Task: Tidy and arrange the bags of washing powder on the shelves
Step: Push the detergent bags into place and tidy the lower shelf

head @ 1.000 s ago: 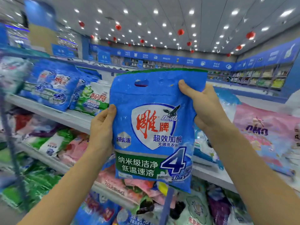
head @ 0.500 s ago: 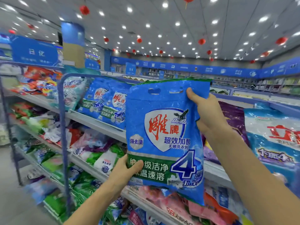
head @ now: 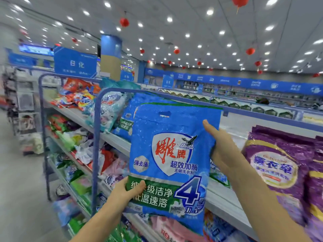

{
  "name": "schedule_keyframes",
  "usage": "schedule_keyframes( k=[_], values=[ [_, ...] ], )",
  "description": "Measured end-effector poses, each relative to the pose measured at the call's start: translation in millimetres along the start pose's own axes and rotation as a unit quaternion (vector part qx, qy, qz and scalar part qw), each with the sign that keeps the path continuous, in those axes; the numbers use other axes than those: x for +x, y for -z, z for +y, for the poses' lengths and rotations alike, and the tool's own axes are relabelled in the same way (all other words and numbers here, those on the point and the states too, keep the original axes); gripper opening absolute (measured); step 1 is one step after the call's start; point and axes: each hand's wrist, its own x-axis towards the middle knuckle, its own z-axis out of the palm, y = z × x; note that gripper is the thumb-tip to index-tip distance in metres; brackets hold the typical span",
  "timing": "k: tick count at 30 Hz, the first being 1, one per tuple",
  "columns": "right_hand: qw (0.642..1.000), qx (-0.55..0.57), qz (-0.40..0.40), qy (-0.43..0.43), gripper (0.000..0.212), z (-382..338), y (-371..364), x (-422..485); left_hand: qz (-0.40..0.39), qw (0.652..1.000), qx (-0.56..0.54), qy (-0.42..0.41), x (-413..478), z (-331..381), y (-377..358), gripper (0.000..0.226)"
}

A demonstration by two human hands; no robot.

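Blue and green, the bag (head: pixel 172 154) of washing powder hangs upright in the air in front of the top shelf (head: pixel 225 205), held between both hands with its printed face toward the camera. The left hand (head: pixel 125 192) grips the lower left corner, its thumb lying over the green band on the front while the fingers curl behind, out of sight, so the corner is pinched between them. The right hand (head: pixel 224 151) holds the right edge higher up, thumb pressed flat on the front and the fingers again hidden behind the bag, pinching the edge. Matching blue bags (head: pixel 125 119) lean on the same shelf just behind and to the left, beside a blue post (head: pixel 96 145). Purple bags (head: pixel 276 172) stand on the shelf to the right, close to the right forearm. Lower shelves (head: pixel 83 169) carry a jumble of mixed packs.
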Motion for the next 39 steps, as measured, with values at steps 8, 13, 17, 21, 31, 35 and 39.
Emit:
schedule_keyframes(
  k=[8, 13, 17, 21, 31, 35, 39],
  values=[
    [0.993, -0.072, -0.066, -0.061, 0.117, 110.6, -38.3, 36.0, 0.048, 0.997, -0.043, -0.036, 86.8, 29.5, 63.4, 0.109],
    [0.977, -0.208, -0.041, -0.009, 0.107, 129.4, -71.1, 73.0, 0.000, 0.998, -0.032, -0.062, 153.4, 52.7, 99.8, 0.088],
    [0.965, -0.255, -0.002, 0.056, 0.057, 142.5, -96.2, 124.3, -0.030, 0.996, -0.022, -0.080, 224.3, 67.2, 127.4, 0.056],
    [0.954, -0.269, 0.068, 0.114, 0.045, 159.2, -126.6, 176.0, -0.062, 0.992, 0.030, -0.103, 293.5, 84.3, 156.1, 0.068],
    [0.929, -0.323, 0.175, 0.045, 0.064, 205.8, -168.0, 202.9, -0.189, 0.975, 0.086, -0.080, 374.0, 68.5, 192.8, 0.090],
    [0.929, -0.286, 0.233, 0.033, 0.057, 218.1, -185.9, 198.6, -0.232, 0.963, 0.102, -0.090, 379.2, 56.1, 202.4, 0.072],
    [0.922, -0.224, 0.310, 0.066, 0.092, 221.4, -207.6, 212.9, -0.192, 0.974, 0.042, -0.109, 385.4, 51.7, 205.5, 0.044]
  ],
)
